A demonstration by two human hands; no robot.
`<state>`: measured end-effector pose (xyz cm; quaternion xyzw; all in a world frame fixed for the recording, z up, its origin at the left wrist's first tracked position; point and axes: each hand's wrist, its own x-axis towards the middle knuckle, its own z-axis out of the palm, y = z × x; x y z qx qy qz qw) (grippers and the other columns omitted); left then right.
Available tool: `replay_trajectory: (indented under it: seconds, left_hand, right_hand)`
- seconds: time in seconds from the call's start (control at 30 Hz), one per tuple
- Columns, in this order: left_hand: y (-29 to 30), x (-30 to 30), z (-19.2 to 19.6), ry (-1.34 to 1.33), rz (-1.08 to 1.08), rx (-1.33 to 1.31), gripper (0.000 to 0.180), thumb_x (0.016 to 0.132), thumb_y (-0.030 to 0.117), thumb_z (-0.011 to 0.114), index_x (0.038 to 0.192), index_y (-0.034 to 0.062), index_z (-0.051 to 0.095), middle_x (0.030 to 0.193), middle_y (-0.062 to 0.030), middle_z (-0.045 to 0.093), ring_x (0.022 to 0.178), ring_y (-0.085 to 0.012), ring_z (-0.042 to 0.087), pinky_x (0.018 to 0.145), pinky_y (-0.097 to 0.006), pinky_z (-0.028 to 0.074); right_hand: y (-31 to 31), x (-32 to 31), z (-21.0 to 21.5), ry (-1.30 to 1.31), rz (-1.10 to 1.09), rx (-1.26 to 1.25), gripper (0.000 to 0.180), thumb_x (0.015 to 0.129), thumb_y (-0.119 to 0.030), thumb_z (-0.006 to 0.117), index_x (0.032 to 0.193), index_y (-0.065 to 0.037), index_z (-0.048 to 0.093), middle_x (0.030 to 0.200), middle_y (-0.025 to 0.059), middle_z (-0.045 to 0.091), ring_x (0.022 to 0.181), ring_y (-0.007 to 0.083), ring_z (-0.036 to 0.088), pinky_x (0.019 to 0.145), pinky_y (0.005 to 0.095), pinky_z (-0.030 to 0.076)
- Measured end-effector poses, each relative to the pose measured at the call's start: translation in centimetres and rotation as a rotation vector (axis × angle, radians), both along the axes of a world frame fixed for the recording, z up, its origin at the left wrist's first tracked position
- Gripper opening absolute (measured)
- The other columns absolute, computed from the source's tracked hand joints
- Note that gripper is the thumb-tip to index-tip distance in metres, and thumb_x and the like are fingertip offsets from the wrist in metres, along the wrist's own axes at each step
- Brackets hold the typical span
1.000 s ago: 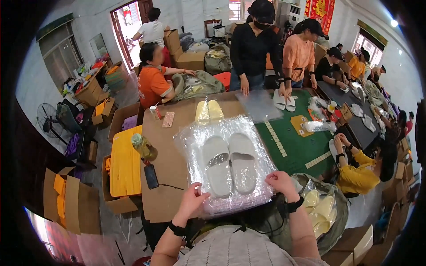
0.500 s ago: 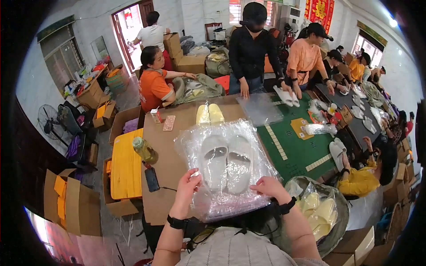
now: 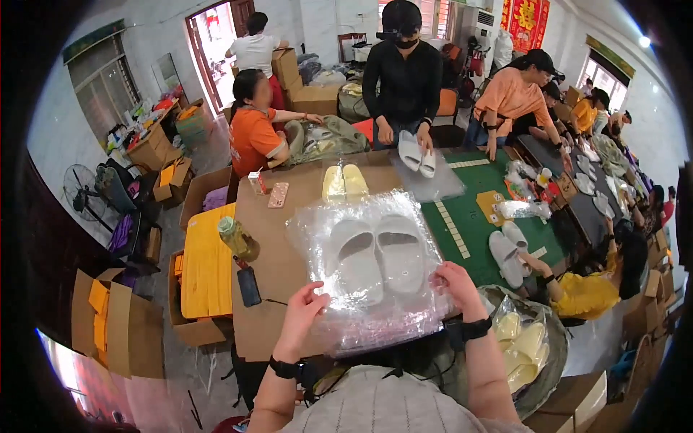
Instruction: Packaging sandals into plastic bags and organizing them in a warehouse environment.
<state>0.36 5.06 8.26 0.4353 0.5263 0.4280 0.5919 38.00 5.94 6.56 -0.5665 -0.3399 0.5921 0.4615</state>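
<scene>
A pair of pale grey slippers (image 3: 357, 270) lies inside a clear plastic bag (image 3: 415, 325), side by side with toes pointing away from me. The bag rests on a stack of more clear bags at the table's near edge. My left hand (image 3: 304, 309) is closed at the bag's left edge, pinching the film. At the opposite edge, my right hand (image 3: 456, 285) has curled fingers closed on the plastic. Just beyond the bag stands a pair of yellow slippers (image 3: 345, 184) on the brown table (image 3: 278, 234).
Left are a bottle (image 3: 238, 238), a dark phone-like device (image 3: 247, 287), a pink phone (image 3: 278, 195) and an orange-filled box. A sack of bagged yellow slippers (image 3: 523, 346) stands at right. Across the table a person in black (image 3: 401, 86) handles white slippers; others work along the green table.
My right hand has moved right and slightly up along the bag. The grey slippers now sit slightly farther apart. The person in black has brought white slippers over the clear sheets.
</scene>
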Motion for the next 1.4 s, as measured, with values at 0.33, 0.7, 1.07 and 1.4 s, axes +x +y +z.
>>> replay_trajectory:
  seconds: [0.33,0.7,1.07,1.4]
  left_hand:
    - [-0.9,-0.9,-4.0,0.020,-0.210,-0.217,0.023,0.091,0.017,0.071,0.110,0.0037,0.069,0.076,0.0043,0.059,0.068,-0.0036,0.053,0.059,-0.020,0.040]
    - [-0.4,-1.4,-4.5,-0.054,-0.293,-0.243,0.018,0.092,0.016,0.070,0.105,0.0064,0.061,0.098,-0.0052,0.073,0.072,-0.0094,0.065,0.058,-0.021,0.047]
    - [-0.9,0.9,-2.9,-0.151,-0.066,0.149,0.008,0.096,0.000,0.057,0.104,0.0014,0.058,0.097,-0.0111,0.072,0.095,-0.0180,0.070,0.079,-0.028,0.055]
    - [-1.5,1.7,-5.5,0.101,-0.066,0.355,0.005,0.094,0.005,0.061,0.094,0.0007,0.064,0.102,-0.0081,0.074,0.095,-0.0137,0.067,0.081,-0.027,0.052]
  right_hand:
    - [-2.3,1.2,-3.4,-0.100,0.018,0.012,0.012,0.092,-0.008,0.065,0.102,-0.003,0.060,0.100,0.0071,0.072,0.084,0.0124,0.068,0.065,0.0238,0.051]
    - [-4.4,3.3,-1.9,-0.128,0.282,-0.095,0.048,0.086,-0.007,0.073,0.132,-0.001,0.060,0.094,0.0026,0.072,0.082,0.0075,0.065,0.069,0.0215,0.050]
    - [-4.0,3.1,-0.2,-0.295,-0.068,0.357,0.015,0.087,0.004,0.064,0.101,-0.001,0.067,0.094,0.0035,0.071,0.088,0.0092,0.064,0.078,0.0226,0.050]
    - [-3.8,2.3,-4.9,-0.658,-0.284,0.761,0.011,0.080,0.011,0.062,0.082,0.000,0.063,0.100,0.0123,0.063,0.090,0.0220,0.065,0.082,0.0313,0.053]
